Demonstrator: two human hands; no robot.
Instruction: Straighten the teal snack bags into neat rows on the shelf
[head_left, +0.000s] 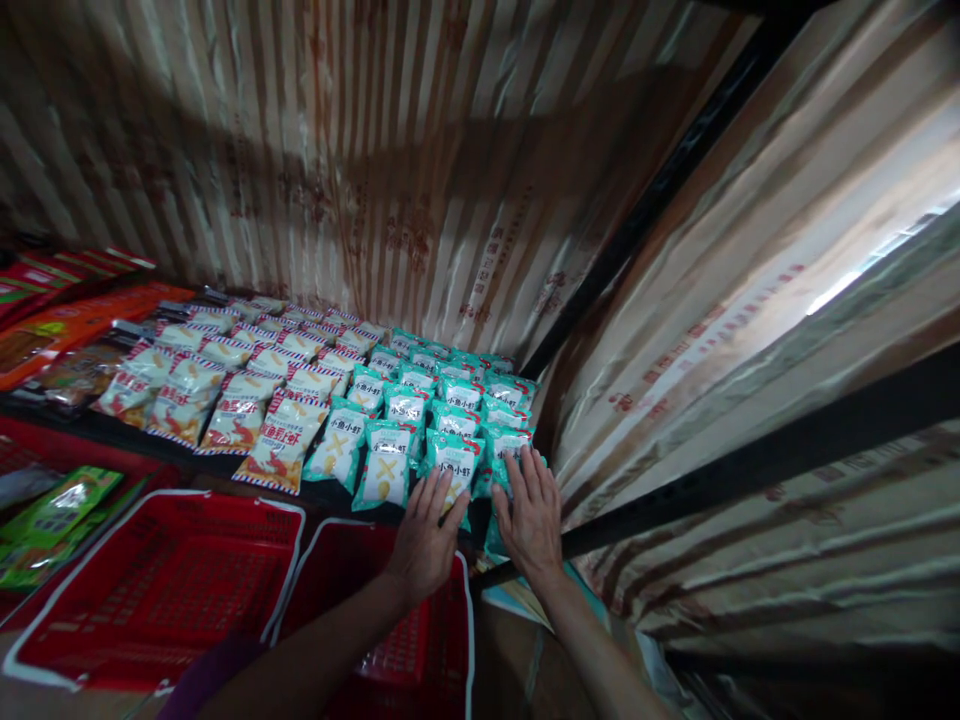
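Nearest, two red baskets (pixel 161 585) sit below the shelf edge (pixel 315 492). Just above them the left hand (pixel 427 540) and right hand (pixel 531 518) lie flat with fingers spread on the front teal snack packets (pixel 457 468) at the shelf's 5 o'clock corner, pressing rather than gripping anything. Those front packets overhang the edge; a push could likely tip them into the baskets. Their label reads "小鱼小虾". Toward 10 o'clock lie red-striped snack packets (pixel 240 405), writing too blurred to read.

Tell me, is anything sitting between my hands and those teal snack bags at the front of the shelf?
Nothing visible. The left hand and the right hand already rest flat on the front teal snack bags, with no item in between.
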